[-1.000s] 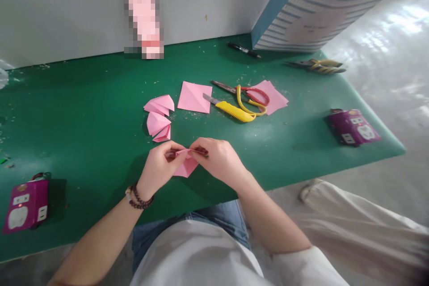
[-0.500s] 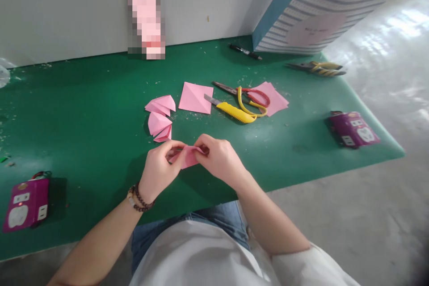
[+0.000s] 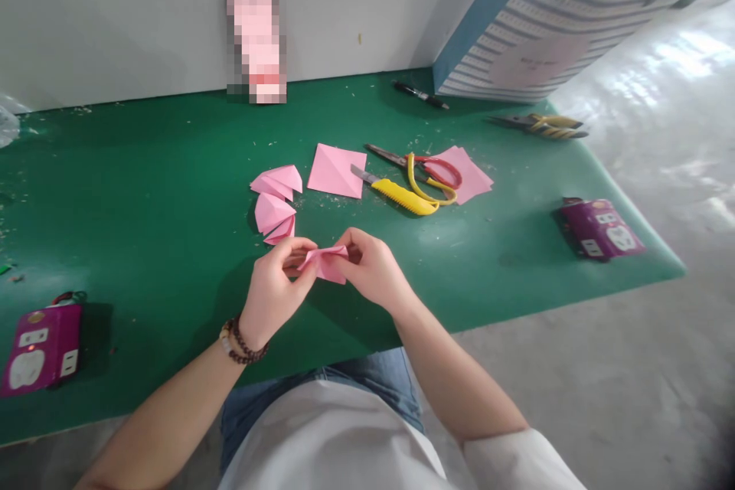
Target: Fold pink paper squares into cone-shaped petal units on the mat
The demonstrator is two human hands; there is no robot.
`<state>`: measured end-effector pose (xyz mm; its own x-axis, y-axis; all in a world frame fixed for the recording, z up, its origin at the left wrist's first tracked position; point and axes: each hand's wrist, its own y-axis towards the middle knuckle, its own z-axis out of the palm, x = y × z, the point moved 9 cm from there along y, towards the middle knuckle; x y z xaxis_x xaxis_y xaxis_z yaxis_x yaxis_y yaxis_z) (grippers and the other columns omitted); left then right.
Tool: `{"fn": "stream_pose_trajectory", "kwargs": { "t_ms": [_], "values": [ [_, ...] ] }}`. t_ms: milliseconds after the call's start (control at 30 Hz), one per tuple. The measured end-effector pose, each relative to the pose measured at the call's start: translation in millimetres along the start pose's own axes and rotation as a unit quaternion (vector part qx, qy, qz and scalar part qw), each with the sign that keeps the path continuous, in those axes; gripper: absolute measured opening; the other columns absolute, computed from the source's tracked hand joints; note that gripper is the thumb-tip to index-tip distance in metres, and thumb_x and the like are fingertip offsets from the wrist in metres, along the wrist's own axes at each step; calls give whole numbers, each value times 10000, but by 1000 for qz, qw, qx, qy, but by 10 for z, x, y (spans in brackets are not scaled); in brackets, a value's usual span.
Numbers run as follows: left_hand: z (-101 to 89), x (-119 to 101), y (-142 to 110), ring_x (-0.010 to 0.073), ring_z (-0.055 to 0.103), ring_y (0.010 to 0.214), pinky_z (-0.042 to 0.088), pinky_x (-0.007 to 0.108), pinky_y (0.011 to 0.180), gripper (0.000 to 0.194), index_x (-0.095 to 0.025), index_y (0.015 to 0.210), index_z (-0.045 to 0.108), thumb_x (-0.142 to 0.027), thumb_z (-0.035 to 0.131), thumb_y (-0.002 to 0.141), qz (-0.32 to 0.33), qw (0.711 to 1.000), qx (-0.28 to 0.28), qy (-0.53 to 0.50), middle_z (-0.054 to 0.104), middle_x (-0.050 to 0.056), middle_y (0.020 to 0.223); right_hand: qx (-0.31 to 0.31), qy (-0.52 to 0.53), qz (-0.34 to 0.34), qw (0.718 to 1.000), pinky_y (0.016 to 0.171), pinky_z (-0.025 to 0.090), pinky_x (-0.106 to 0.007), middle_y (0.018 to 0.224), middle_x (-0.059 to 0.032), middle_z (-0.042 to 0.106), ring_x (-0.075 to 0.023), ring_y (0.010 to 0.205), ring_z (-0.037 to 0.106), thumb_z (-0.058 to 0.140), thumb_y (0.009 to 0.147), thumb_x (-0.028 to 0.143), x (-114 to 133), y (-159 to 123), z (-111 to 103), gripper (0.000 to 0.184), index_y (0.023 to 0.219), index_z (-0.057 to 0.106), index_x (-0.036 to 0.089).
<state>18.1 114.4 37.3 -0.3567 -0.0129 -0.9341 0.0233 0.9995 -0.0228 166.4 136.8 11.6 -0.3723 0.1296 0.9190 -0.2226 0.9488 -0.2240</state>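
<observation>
Both my left hand (image 3: pixel 279 287) and my right hand (image 3: pixel 370 269) pinch a folded piece of pink paper (image 3: pixel 326 262) above the green mat, and their fingers hide part of it. A beaded bracelet circles my left wrist. Nearest to my hands, several folded pink paper pieces (image 3: pixel 272 203) lie in a loose group. Beyond them are a flat pink square with a diagonal crease (image 3: pixel 336 171), a yellow utility knife (image 3: pixel 399 197), red-and-yellow scissors (image 3: pixel 428 172) and another pink sheet (image 3: pixel 469 174).
The green work mat (image 3: pixel 143 168) ends in an edge near my lap. On it lie purple power strips (image 3: pixel 41 348) (image 3: pixel 598 230), yellow-handled pliers (image 3: pixel 540 126) and a black marker (image 3: pixel 420 94). A striped paper bag (image 3: pixel 528 38) and a blurred pink item (image 3: pixel 256 46) stand at the wall.
The pink paper has gone from hanging below my fingers to a tighter fold held between both hands. My hands sit slightly higher in the view, and the whole scene has shifted slightly.
</observation>
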Motion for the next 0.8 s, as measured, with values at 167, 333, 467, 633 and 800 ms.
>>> {"fn": "stream_pose_trajectory", "kwargs": {
  "t_ms": [167,333,467,633,800],
  "values": [
    [-49,-113,22,98,628,607,518,173,575,51,-179,814,629,-167,582,829,72,993,-18,91,669,-16,723,36,-35,-18,999,544,400,-220,664,52,605,-109,589,538,638,791,314,12,-8,69,128,786,559,214],
    [-59,-148,-1,103,624,613,516,189,598,107,-173,876,649,-123,575,815,124,980,-46,149,700,-6,781,70,-35,-18,997,517,387,-216,693,58,582,-101,582,496,751,727,409,6,-12,96,296,876,573,226],
    [-59,-149,-18,140,664,757,542,214,664,149,-164,936,656,-120,558,833,141,975,-62,159,708,34,881,93,19,-8,995,543,450,-234,701,33,610,-114,596,566,706,769,430,11,-34,70,268,870,580,216],
    [-11,-124,4,157,674,859,563,229,712,166,-170,1000,647,-173,609,838,114,986,-36,118,695,55,973,57,43,11,997,503,452,-231,595,35,617,-120,514,602,678,776,389,-41,-23,8,236,738,525,213],
    [19,-38,19,188,688,938,570,269,791,268,-182,1044,643,-157,662,778,72,992,-25,96,717,55,1030,30,19,-6,999,476,414,-212,603,52,581,-99,503,546,666,764,310,-43,-11,-2,179,740,517,214]
  ]
}}
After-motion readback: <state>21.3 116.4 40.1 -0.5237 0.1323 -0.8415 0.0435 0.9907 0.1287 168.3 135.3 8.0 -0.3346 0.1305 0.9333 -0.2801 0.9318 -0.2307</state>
